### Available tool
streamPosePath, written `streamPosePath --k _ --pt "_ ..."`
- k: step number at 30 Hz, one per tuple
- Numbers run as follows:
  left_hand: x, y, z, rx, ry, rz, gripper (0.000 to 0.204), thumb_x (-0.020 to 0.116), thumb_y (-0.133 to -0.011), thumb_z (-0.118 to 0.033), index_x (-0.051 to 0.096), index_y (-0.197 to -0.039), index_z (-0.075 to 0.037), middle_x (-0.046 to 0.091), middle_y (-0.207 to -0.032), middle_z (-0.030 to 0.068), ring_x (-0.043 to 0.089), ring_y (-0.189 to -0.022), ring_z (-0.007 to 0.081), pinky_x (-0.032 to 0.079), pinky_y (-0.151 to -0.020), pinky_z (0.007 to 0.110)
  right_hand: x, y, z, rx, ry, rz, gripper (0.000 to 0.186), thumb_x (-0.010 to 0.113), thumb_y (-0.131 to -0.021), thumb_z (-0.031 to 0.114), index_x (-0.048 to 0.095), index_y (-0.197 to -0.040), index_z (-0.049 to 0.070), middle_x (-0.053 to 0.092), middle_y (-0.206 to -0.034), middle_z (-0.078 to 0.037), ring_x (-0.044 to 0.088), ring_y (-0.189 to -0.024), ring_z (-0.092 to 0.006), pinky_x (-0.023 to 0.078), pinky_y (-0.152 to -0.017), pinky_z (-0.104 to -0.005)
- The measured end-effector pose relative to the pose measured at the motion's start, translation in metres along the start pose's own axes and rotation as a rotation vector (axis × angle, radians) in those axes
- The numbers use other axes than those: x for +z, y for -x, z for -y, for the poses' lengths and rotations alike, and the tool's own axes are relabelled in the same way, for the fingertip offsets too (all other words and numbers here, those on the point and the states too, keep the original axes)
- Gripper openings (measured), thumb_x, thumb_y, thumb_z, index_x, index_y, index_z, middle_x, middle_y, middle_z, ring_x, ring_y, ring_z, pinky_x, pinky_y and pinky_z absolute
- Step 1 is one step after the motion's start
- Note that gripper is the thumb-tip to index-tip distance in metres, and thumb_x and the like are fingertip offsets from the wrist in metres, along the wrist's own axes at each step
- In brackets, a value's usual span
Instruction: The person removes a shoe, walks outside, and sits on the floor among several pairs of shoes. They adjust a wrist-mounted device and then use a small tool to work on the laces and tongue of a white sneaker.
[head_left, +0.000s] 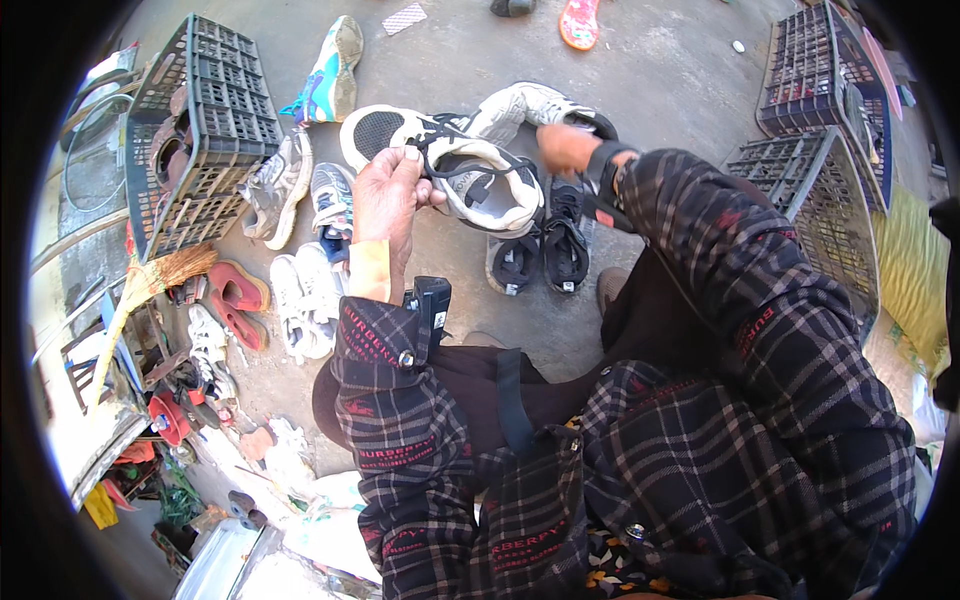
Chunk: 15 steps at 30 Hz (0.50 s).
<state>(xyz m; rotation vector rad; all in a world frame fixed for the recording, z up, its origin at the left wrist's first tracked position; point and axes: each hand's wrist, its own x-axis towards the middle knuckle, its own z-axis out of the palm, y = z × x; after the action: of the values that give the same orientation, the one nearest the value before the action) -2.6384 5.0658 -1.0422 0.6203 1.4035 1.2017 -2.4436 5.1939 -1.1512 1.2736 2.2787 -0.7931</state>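
Note:
My left hand (392, 190) is closed, thumb and fingers pinching the laced edge of a white sneaker (505, 218) with black laces and a dark mesh toe. The shoe's opening faces up, and a loose black lace lies across it. My right hand (568, 150) is beside the heel end of that shoe, its fingers blurred by motion; whether it grips anything is hidden. Just beyond lies a pale grey-white sneaker (510, 108), partly covered by the held one. Below the held shoe stands a pair of dark sneakers (566, 245) on the ground.
Black plastic crates stand at the left (235, 105) and right (805, 85). Along the left are a blue-and-white shoe (330, 80), white sneakers (302, 295), red slip-on shoes (240, 300) and a straw broom (170, 270). A pink patterned sole (579, 22) lies at the far side.

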Motion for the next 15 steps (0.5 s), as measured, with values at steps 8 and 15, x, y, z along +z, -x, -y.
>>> streamPosePath --k 8,15 --pt "0.029 -0.04 0.084 -0.359 0.123 0.013 0.005 0.046 -0.087 -0.006 0.049 -0.085 -0.003 0.045 -0.064 -0.0006 0.045 -0.053 0.0083 0.051 -0.056 0.028 -0.084 0.029 -0.002 0.147 -0.434 -0.169 0.018 0.057 -0.073 0.016 0.063 -0.068 0.0 0.057 -0.053 -0.009 0.052 -0.042 -0.0172 0.044 -0.04 -0.0298" --pt "0.022 -0.04 0.095 -0.374 0.081 -0.004 0.006 0.047 -0.087 -0.009 0.049 -0.085 -0.005 0.046 -0.067 -0.0009 0.046 -0.055 0.0078 0.051 -0.06 0.027 -0.024 0.078 0.048 0.053 -0.575 0.145 0.023 0.056 -0.078 0.021 0.059 -0.069 0.001 0.054 -0.051 -0.005 0.05 -0.042 -0.0114 0.041 -0.039 -0.028"
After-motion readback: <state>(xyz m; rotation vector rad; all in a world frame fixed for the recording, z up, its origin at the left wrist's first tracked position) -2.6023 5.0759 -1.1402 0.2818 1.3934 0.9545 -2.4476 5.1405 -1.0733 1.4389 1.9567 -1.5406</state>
